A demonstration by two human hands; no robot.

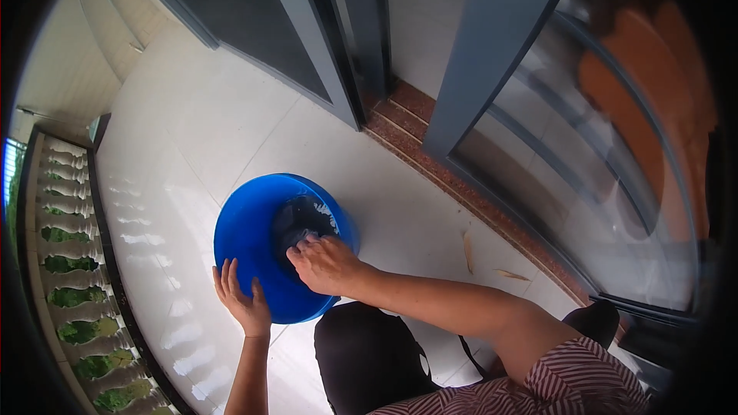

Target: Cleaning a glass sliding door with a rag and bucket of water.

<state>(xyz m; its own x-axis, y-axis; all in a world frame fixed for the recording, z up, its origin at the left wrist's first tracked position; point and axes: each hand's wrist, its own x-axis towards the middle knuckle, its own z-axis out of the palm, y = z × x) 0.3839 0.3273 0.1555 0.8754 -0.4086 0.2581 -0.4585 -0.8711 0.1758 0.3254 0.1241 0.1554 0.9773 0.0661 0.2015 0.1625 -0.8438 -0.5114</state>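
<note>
A round blue plastic bucket [245, 225] stands on the pale tiled floor before me. Inside it, toward the far right of its bottom, lies dark material [293, 216] with white patches along one edge; I cannot tell whether that is wet cloth or dark water. My right hand [326, 265] reaches down into the bucket, fingers curled around a crumpled greyish piece that looks like cloth [307, 235]. At the near left rim is my left hand [245, 302], its fingers spread against the bucket and the thumb apart, holding nothing.
A balustrade [69, 245] with pale balusters runs along the left. Grey-framed glass doors [496, 57] stand over a reddish stone threshold [403, 106] at the upper right. Dry leaves [468, 252] lie on the floor. My dark-clothed knee [369, 351] is close to the bucket.
</note>
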